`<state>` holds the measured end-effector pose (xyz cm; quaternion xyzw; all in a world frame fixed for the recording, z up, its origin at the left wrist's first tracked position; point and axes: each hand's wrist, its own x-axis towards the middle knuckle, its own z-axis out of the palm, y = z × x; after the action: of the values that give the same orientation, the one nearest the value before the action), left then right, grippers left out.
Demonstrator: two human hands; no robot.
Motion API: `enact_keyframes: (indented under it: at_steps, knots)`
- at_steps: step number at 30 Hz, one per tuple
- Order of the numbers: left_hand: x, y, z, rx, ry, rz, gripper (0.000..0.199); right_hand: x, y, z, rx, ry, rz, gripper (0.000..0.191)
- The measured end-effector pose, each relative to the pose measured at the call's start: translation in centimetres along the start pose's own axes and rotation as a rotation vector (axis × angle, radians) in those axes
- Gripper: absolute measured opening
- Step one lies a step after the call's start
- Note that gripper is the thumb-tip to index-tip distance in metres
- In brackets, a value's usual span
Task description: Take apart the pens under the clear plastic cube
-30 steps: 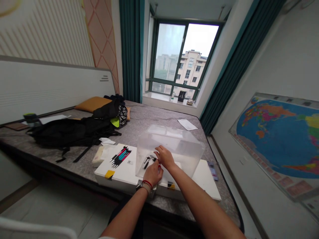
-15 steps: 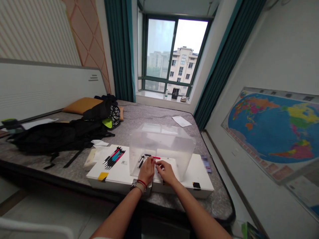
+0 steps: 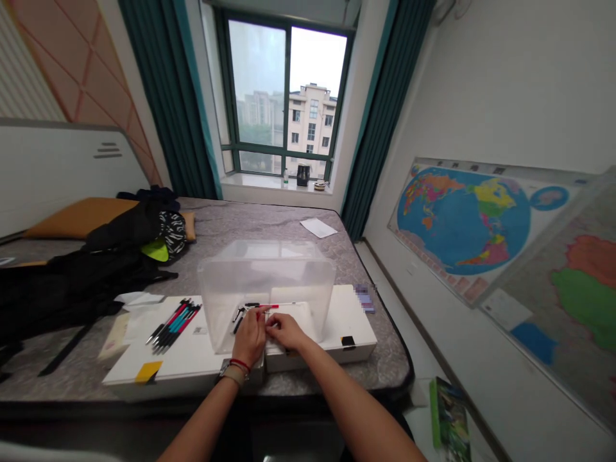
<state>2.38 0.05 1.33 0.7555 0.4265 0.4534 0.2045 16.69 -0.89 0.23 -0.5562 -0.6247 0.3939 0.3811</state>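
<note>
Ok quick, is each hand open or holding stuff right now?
Left hand: fingers curled, by the clear bin; can't tell if it holds anything.
Right hand: fingers bent, close beside the left; can't tell either.

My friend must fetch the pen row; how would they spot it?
On the grey bed, find the clear plastic bin. Left of it, on a white box, lies the pen row: black, red and teal, lying together, unlike the scattered parts by the left hand.

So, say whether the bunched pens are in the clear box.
Out: the pens lie on the white box, beside the clear box.
</note>
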Motion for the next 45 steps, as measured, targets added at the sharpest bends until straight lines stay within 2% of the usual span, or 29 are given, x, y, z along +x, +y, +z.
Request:
enact_keyframes:
  at_steps: [2,4,6,10,19,23,25,27,30,32,34,38,45]
  knots:
    - [0.2,0.1,0.0,0.018,0.017,-0.012,0.027,0.0,0.0,0.0,0.040,0.004,0.015,0.015]
    - [0.3,0.1,-0.1,0.027,0.045,-0.020,0.026,-0.1,0.0,0.0,0.027,0.014,-0.017,0.028]
    - [0.4,0.1,-0.1,0.032,0.023,-0.005,0.027,-0.1,-0.1,-0.1,-0.022,0.019,-0.059,0.035]
    - [0.5,0.2,-0.3,0.028,-0.055,0.027,0.030,-0.1,-0.3,-0.1,-0.145,0.016,-0.047,0.026]
    - [0.7,0.5,-0.4,-0.052,-0.075,0.024,0.028,0.0,-0.7,-0.1,-0.274,0.019,-0.069,0.026]
    - [0.7,0.7,-0.5,-0.079,-0.104,0.037,0.028,0.0,-0.9,-0.1,-0.287,0.019,-0.072,0.020]
    - [0.7,0.8,-0.5,-0.083,-0.115,0.033,0.029,0.0,-0.8,-0.2,-0.191,0.011,-0.050,0.016]
    - [0.6,0.7,-0.4,-0.083,-0.091,0.019,0.030,0.0,-0.6,-0.3,0.024,-0.007,0.006,0.016]
    - [0.6,0.6,-0.3,-0.038,-0.020,-0.021,0.030,-0.1,-0.6,-0.6,0.377,-0.010,0.106,0.029]
    - [0.5,0.5,-0.3,0.037,-0.016,-0.059,0.030,-0.3,-0.6,-1.0,0.519,0.032,0.128,0.040]
    - [0.4,0.5,-0.2,0.134,-0.082,-0.085,0.031,-0.5,-0.6,-1.5,0.623,0.111,0.127,0.045]
    - [0.1,0.6,0.1,0.312,-0.232,-0.069,0.036,-0.8,-0.7,-2.2,0.821,0.235,0.129,0.042]
    - [0.1,0.6,0.3,0.346,-0.283,-0.029,0.039,-0.7,-0.9,-2.5,1.043,0.263,0.142,0.038]
